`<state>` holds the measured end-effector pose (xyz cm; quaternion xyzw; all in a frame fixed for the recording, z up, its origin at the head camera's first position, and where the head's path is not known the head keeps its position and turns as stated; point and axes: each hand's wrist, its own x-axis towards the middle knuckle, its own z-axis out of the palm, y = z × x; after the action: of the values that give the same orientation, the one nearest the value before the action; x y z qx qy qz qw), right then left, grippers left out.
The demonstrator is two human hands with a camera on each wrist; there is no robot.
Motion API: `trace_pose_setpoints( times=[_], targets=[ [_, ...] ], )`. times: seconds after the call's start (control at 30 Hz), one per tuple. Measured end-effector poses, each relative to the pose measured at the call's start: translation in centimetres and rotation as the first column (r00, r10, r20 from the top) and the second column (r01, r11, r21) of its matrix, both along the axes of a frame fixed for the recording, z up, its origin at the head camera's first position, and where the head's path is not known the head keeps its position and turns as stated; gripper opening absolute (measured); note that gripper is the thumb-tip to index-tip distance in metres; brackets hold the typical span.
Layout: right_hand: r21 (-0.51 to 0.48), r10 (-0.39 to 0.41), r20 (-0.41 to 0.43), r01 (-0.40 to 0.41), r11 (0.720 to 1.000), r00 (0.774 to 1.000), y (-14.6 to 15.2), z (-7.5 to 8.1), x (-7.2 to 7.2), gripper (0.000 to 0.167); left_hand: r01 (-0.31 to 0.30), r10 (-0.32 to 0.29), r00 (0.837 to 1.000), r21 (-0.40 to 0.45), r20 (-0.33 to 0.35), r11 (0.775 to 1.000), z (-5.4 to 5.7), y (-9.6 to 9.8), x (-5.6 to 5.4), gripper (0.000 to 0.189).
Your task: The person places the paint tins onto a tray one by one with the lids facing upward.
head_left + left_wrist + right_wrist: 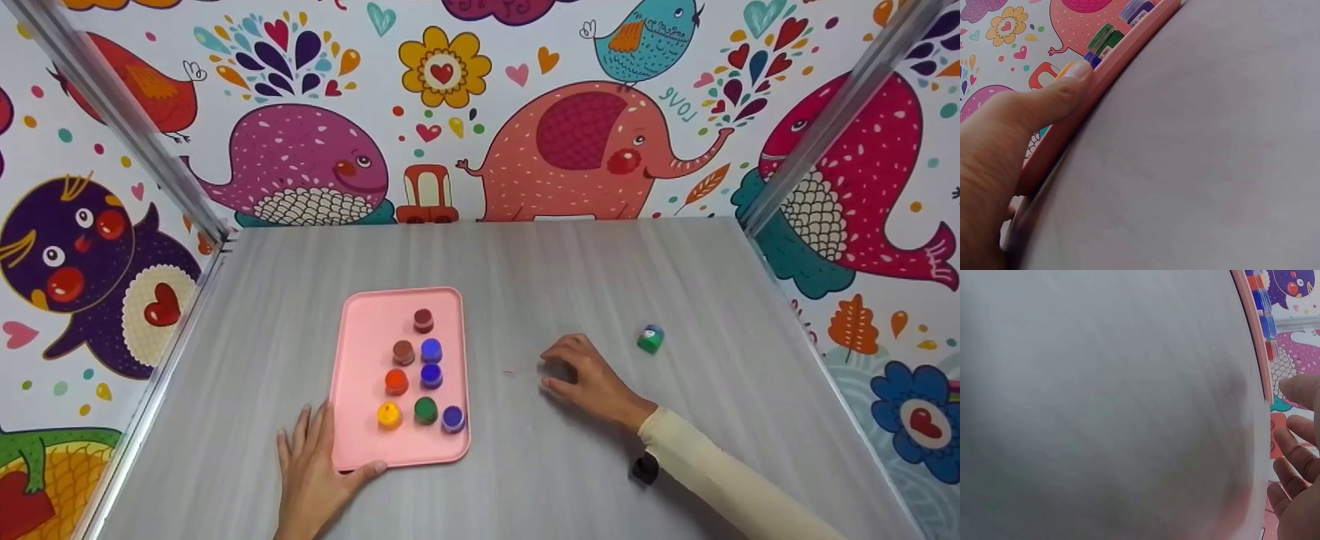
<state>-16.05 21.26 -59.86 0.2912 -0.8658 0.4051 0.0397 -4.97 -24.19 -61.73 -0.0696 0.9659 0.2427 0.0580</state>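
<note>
A pink tray [356, 375] lies on the table, holding several small paint jars, among them a yellow jar [389, 415], an orange one [396, 382] and a green one [425, 410]. My left hand [315, 469] rests at the tray's near left corner. Its thumb touches the near rim, and its straight fingers lie along the left side. To the tray's right, my right hand [592, 379] hovers low with loosely curled fingers and holds nothing. Beyond it, a loose green paint jar [651, 338] sits on the table. In the right wrist view the right fingers [1297, 458] appear apart from the tray.
The grey table [540, 277] is enclosed by walls with printed cartoon animals [577, 150]. Metal posts [825, 120] stand at the back corners. Dark brown, brown and several blue or violet jars fill the tray's right half.
</note>
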Motion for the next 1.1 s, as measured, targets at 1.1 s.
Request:
trace_pose_setpoints(
  times=[1.1],
  targets=[
    [-0.041, -0.191, -0.051, 0.189, 0.981, 0.98, 5.6, 0.4, -0.2, 0.032, 0.009, -0.009, 0.999, -0.004, -0.042, 1.0, 0.1, 0.1, 0.1, 0.145]
  ],
)
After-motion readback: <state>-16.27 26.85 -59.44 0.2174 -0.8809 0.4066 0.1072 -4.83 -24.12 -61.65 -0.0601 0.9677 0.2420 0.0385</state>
